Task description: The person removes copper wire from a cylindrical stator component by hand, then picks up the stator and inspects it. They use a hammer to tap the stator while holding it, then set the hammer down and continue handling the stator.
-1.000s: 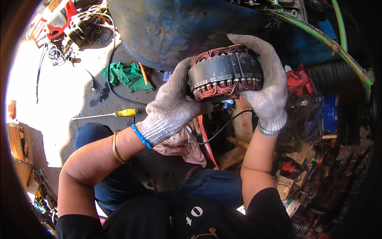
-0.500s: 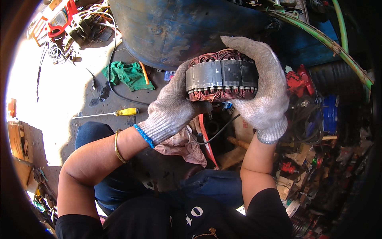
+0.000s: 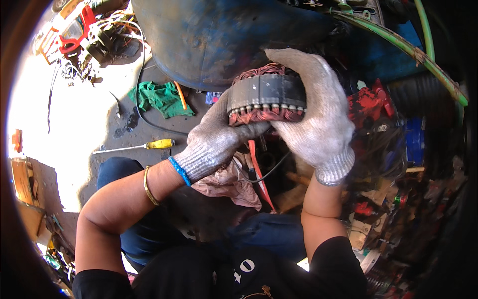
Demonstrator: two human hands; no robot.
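Between my two hands I hold a motor stator [image 3: 266,92], a dark grey laminated ring with reddish copper windings showing at its upper and lower rims. My left hand [image 3: 219,130], in a whitish knit glove with a blue cuff edge, grips its left side, the thumb along the underside. Wrapped round the right side is my right hand [image 3: 321,107], in a similar soiled glove, its fingers curving over the far top. The gloves hide both ends of the stator. It is held up off the ground, above a pinkish rag [image 3: 229,187] by my lap.
A yellow-handled screwdriver [image 3: 160,144] and a green cloth [image 3: 158,98] lie on the floor to the left. Beyond my hands stands a large blue drum-like container [image 3: 199,40]. A green hose [image 3: 398,42] runs along the upper right. Cluttered parts and a red tool [image 3: 366,102] fill the right side.
The stator has turned in my hands and shifted slightly left, showing its outer wall at a new angle. My right hand has moved left with it; my left thumb now reaches along the underside.
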